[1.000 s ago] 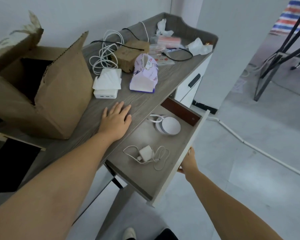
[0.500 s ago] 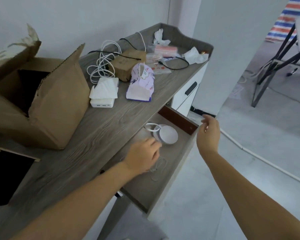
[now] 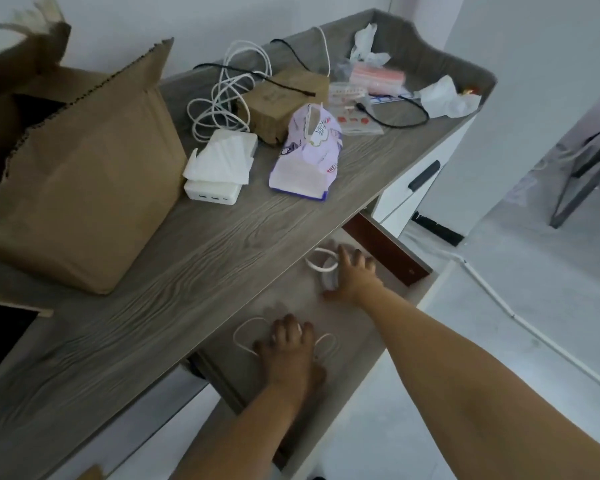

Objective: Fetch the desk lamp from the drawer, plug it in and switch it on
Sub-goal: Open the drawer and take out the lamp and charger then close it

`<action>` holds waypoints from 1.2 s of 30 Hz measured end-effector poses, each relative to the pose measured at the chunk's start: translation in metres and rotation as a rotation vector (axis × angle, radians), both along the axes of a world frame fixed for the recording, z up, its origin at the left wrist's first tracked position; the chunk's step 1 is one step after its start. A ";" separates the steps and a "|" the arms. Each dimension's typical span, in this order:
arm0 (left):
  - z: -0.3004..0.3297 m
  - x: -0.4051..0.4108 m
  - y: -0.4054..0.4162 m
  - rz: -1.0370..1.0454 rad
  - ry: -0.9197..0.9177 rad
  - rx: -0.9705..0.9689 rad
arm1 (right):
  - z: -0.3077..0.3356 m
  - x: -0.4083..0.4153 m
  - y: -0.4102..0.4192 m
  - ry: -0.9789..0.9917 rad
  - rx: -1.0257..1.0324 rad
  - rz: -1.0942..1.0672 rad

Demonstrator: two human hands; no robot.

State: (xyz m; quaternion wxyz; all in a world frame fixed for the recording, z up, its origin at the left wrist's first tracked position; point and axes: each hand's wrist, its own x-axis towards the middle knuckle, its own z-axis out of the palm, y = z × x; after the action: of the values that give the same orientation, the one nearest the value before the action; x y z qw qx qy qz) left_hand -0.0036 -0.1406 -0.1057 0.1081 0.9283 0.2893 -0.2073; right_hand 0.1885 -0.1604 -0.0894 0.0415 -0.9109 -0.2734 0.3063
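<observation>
- Desk lamp [image 3: 328, 277] sits in the far end of the open drawer [image 3: 388, 252], a white folded thing, mostly covered by my right hand [image 3: 355, 277].
- That right hand lies over the lamp with its fingers spread wide; I cannot tell whether it has closed on anything yet.
- My left hand [image 3: 288, 348] is down on the white adapter and its cord [image 3: 243, 336] in the near end of the drawer, fingers curled over it; whether it really holds the adapter I cannot tell, since my knuckles hide it.
- By my reckoning the drawer part is done, as it stands pulled well out, and the fetching is only beginning: nothing is lifted clear.
- Left to do: take lamp and adapter out, find a socket, plug in, switch on.
- A white power strip [image 3: 212, 192] under a wad of tissue [image 3: 222, 161] sits on the surface [image 3: 222, 244]; it looks to me the likeliest place to plug in.
- On the wood-grain surface too: a big open cardboard box [image 3: 84, 161] on the left, a coil of white cable [image 3: 222, 98], a small brown box [image 3: 281, 102], a purple tissue pack [image 3: 309, 150], black cables and crumpled paper toward the far end.
- Room: pale walls, light grey floor, a white cable channel [image 3: 534, 337] running across it, and dark metal legs [image 3: 582, 168] of some furniture at the right edge.
</observation>
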 end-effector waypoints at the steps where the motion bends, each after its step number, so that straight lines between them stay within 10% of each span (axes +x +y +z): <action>1: 0.003 0.000 0.000 -0.003 -0.023 0.023 | -0.003 0.000 0.002 -0.013 -0.009 0.005; 16: 0.039 0.005 0.009 -0.262 -0.022 -0.068 | 0.064 -0.029 -0.026 -0.415 -0.319 0.212; 24: 0.126 0.038 0.000 -0.580 -0.275 0.108 | 0.154 -0.029 -0.076 -0.426 0.024 -0.240; 30: 0.193 0.057 0.046 -0.535 -0.455 0.206 | 0.136 -0.044 -0.138 0.196 0.784 -1.020; 36: 0.235 0.062 0.103 -0.456 -0.608 0.289 | 0.056 -0.103 -0.160 0.736 0.826 -1.346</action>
State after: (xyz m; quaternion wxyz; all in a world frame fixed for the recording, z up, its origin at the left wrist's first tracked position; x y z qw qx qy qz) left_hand 0.0586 -0.0372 0.1289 0.0084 0.9933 0.0570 0.1007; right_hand 0.0854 -0.3204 -0.0333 0.6263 -0.6344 0.2645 0.3679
